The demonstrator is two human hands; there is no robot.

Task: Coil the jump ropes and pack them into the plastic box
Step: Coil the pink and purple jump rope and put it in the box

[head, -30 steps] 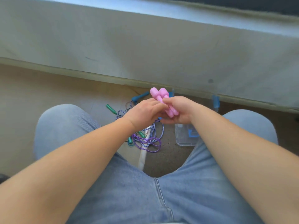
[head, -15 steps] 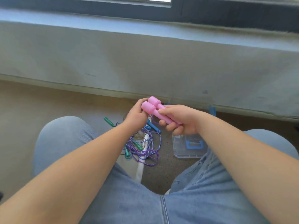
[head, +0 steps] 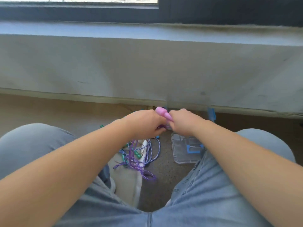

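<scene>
Pushing forward since a moment ago, left hand (head: 144, 123) and right hand (head: 183, 122) are gripping the smooth, rounded pink handles (head: 161, 112) near the clear, square-edged plastic box (head: 181, 155); braided ropes (head: 139, 157) are lying tangled left of it, speckled floor between

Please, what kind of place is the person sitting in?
Probably indoors, low down beside a window: a dark window frame and sill run above a plain wall, and speckled floor shows between the knees.
</scene>
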